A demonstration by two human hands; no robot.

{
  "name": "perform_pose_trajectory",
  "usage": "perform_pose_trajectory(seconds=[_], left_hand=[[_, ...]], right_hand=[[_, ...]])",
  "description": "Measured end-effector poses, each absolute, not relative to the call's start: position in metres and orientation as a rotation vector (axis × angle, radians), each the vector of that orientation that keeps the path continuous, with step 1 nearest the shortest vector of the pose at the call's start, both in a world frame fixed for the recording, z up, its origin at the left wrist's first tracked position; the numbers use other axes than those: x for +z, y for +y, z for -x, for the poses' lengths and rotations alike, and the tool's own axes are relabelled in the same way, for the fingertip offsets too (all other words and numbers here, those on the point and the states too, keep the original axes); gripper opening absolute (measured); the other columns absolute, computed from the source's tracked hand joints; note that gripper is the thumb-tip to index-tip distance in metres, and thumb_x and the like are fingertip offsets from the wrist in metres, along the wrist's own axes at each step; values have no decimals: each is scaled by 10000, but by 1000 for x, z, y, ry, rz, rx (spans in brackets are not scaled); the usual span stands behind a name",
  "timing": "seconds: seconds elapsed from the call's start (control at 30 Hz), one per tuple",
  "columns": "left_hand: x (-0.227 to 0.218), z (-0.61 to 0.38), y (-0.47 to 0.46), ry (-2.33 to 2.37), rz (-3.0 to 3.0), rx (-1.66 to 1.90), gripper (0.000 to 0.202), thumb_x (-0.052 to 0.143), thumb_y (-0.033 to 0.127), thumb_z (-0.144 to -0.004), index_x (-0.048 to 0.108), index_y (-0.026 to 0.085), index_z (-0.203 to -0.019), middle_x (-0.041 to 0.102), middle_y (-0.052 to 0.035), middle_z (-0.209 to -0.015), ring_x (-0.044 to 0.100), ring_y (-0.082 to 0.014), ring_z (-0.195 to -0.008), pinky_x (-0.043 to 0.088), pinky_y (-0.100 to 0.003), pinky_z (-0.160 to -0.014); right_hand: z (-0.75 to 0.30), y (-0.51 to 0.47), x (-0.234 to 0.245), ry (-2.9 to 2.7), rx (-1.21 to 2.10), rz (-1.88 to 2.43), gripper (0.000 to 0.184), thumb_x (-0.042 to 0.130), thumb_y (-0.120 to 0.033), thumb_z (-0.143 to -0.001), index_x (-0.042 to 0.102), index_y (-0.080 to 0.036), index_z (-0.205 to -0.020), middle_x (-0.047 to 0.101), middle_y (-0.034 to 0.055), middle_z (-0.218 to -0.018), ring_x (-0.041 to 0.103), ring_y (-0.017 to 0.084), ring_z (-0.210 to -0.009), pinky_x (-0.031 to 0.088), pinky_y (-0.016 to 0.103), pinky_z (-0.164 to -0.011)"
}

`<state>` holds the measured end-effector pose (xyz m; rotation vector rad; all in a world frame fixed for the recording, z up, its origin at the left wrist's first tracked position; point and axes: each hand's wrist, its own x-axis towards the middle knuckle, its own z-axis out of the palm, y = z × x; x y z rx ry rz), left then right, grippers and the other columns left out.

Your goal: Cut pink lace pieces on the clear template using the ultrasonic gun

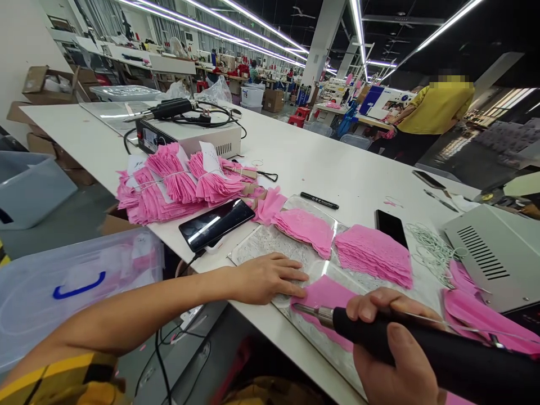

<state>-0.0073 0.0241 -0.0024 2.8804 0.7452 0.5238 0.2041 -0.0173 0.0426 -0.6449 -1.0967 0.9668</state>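
My right hand [400, 357] is wrapped round the thick black handle of an ultrasonic cutter [451, 354]. Its pointed metal tip lies over the left side of a flat pink fabric piece [329, 292]. My left hand [270, 278] rests palm down with fingers stretched out, its fingertips at the upper left edge of that piece. Underneath is a glossy, marbled-looking board [259, 244] at the table's front edge. Beyond the hands lie two stacks of cut pink fabric, a left stack [306, 228] and a thicker right stack [373, 256]. The handle covers part of the fabric piece.
Tied pink bundles [181, 183] sit at the left, before a grey control box [202, 138]. A phone [217, 224], a black marker [319, 201] and another phone [391, 228] lie around the board. A second vented box [493, 253] stands right. A lidded plastic bin [80, 287] is below left.
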Motion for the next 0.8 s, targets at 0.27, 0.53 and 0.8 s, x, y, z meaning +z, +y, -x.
perform_pose_trajectory(seconds=[0.27,0.53,0.8], left_hand=[[-3,7,23,754,-2886,545,406,497,48,-854,625,223,-1196,570,-45,-1347,474,-252,-1289,389,-380,-1027],[-3,12,21,798,-2785,679,504,481,-47,-740,637,209,-1145,593,-59,-1315,502,-222,-1265,431,-351,-1024],[-2,19,12,747,-2781,779,462,430,-46,-763,670,209,-1065,653,-82,-1181,577,-204,-1119,470,-345,-956]], right_hand=[[-201,-17,45,-1124,967,642,82,606,-166,-790,549,-210,-830,551,-14,-800,550,106,-619,548,295,-575],[-204,-14,50,-1064,917,682,105,619,-172,-751,563,-212,-830,532,-12,-803,527,105,-608,526,304,-561],[-201,-6,45,-1010,882,710,113,628,-186,-755,572,-216,-848,526,-16,-823,519,103,-627,513,306,-599]])
